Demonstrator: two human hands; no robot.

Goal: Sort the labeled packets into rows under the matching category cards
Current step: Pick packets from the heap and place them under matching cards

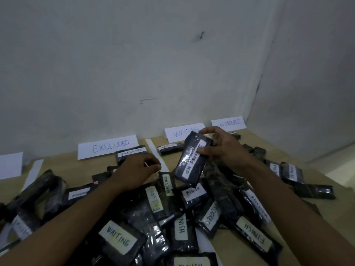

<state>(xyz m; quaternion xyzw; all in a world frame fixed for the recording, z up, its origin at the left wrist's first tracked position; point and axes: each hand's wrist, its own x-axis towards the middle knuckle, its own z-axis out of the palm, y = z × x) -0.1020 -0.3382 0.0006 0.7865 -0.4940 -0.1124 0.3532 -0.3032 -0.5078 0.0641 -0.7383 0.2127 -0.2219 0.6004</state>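
I see the right hand (221, 148) at centre right pinching the ON PROGRESS packet (192, 162) by its top end, thumb on the label and fingers behind. The packet is lifted above the pile (172, 217) that fills the lower half of the frame. Its home, the IN PROGRESS card (228, 123), leans on the wall at upper right, just beyond that hand.

The risk, as I judge it, is that the WAITING card (182, 133) stands right beside that one and the packet hangs in front of it. A short drop would start the wrong row. The glossy wrap could also slip from a pinch at only 1 end.

The left hand (136, 171) hovers left of centre with its fingers curled. A pale sliver shows at its fingertips, but I cannot tell whether it holds anything.

The row under IN PROGRESS is mostly behind the right hand. The far-left card (10, 166) is cut off and unreadable, and several labels low in the pile are blurred.
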